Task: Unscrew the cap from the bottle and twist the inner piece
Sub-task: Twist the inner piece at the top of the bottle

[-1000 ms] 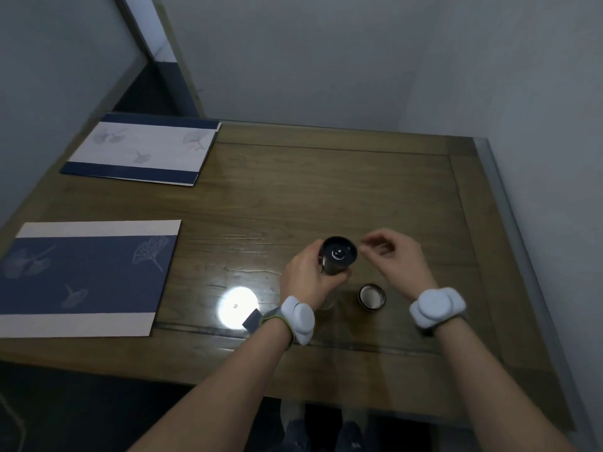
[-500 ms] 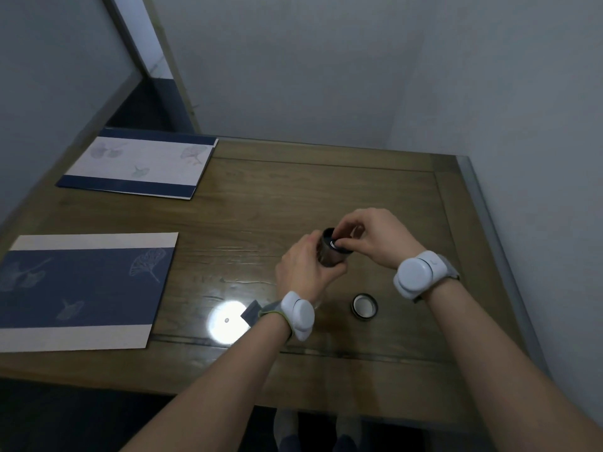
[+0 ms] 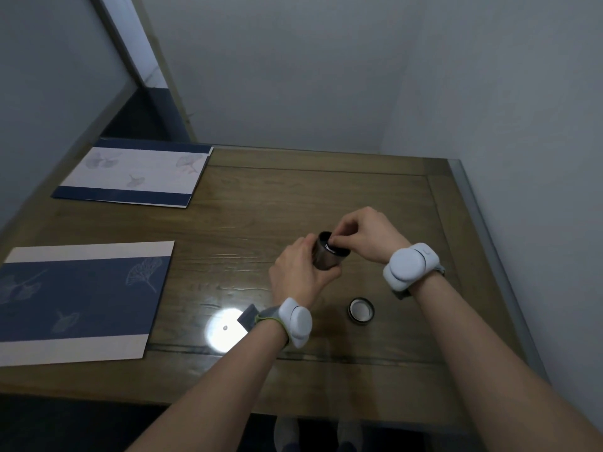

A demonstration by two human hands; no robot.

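left hand (image 3: 298, 275) is wrapping tight around bottle (image 3: 324, 259) | right hand (image 3: 365, 234) fingertips are pinching inner piece (image 3: 331, 247) | cap (image 3: 360, 309) is lying on table (image 3: 293, 197)

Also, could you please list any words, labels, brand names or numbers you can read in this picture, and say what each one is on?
None can be read.
bottle: dark, no label legible.
cap: pale inside, no text.
two mats: leaf patterns only, no words.
wrist devices: plain white, no markings visible.
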